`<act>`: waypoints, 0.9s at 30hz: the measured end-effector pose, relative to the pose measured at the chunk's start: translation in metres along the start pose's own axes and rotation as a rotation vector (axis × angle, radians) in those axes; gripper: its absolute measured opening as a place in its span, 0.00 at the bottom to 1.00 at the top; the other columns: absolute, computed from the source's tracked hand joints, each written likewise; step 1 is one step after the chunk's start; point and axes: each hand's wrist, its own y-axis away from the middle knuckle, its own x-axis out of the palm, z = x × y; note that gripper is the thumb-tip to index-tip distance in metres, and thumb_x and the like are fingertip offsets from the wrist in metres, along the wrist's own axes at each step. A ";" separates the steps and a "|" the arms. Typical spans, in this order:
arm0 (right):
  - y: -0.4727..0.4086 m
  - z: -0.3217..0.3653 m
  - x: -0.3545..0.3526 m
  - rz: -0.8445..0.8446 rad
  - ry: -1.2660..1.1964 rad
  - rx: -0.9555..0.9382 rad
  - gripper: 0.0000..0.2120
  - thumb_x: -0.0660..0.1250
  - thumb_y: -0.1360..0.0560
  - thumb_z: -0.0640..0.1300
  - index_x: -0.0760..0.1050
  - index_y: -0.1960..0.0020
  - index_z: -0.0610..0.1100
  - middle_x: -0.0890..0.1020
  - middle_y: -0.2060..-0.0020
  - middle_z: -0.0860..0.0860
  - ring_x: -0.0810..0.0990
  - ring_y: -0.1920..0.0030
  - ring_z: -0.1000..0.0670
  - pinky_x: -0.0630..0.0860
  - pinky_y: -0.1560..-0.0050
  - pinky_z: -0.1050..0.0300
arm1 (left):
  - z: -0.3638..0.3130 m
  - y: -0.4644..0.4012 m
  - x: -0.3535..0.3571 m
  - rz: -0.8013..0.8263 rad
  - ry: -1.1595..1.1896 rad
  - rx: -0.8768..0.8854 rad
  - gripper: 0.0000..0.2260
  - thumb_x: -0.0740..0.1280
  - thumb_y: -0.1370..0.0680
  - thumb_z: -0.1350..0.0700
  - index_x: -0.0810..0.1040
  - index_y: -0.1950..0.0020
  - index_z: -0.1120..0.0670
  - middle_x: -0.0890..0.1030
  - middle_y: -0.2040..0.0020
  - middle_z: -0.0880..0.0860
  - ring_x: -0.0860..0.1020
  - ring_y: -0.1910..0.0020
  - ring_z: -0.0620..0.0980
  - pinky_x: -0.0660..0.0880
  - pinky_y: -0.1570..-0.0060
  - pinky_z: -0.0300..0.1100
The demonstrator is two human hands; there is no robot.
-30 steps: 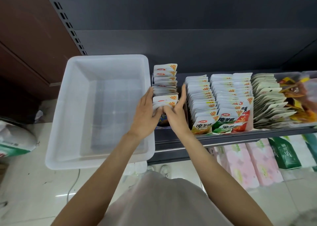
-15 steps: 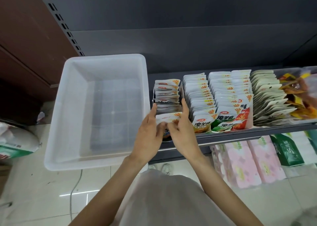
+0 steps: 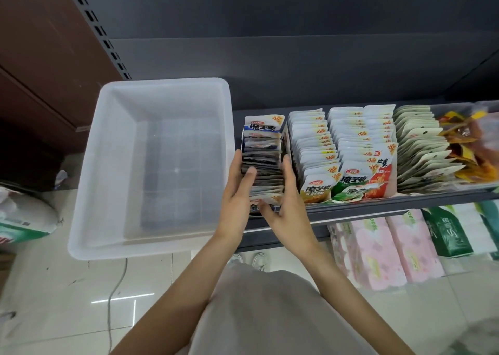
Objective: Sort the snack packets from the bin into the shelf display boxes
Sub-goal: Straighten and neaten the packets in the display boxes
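Where the row of blue-and-white konjac snack packets [image 3: 261, 160] stands in the leftmost display box on the shelf [image 3: 378, 206], the left hand [image 3: 237, 192] presses its straight fingers against the row's left side and the right hand [image 3: 286, 206] flanks the right side, thumb at the front packet. The translucent white bin [image 3: 89, 179] sits just left, holding no packets. Further packet rows [image 3: 348, 149] fill the boxes to the right.
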 end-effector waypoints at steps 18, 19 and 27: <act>-0.018 0.013 0.005 -0.096 -0.222 0.041 0.32 0.61 0.27 0.42 0.56 0.25 0.50 0.63 0.28 0.57 0.60 0.28 0.60 0.62 0.28 0.58 | -0.001 -0.023 0.011 -0.019 -0.023 0.033 0.21 0.56 0.18 0.57 0.61 0.26 0.44 0.70 0.30 0.46 0.69 0.32 0.44 0.68 0.33 0.45; -0.015 0.008 0.006 -0.104 -0.203 0.026 0.31 0.61 0.25 0.43 0.56 0.25 0.48 0.63 0.29 0.58 0.59 0.28 0.61 0.60 0.29 0.63 | 0.003 -0.022 0.011 -0.021 -0.047 0.056 0.20 0.56 0.18 0.55 0.62 0.27 0.42 0.68 0.29 0.46 0.68 0.31 0.44 0.66 0.31 0.49; -0.029 0.004 0.009 -0.135 -0.031 0.021 0.27 0.58 0.19 0.42 0.53 0.23 0.46 0.56 0.24 0.52 0.52 0.26 0.61 0.53 0.28 0.68 | 0.006 -0.029 0.010 0.022 -0.089 0.074 0.22 0.54 0.17 0.59 0.57 0.24 0.45 0.66 0.27 0.47 0.67 0.31 0.44 0.67 0.32 0.42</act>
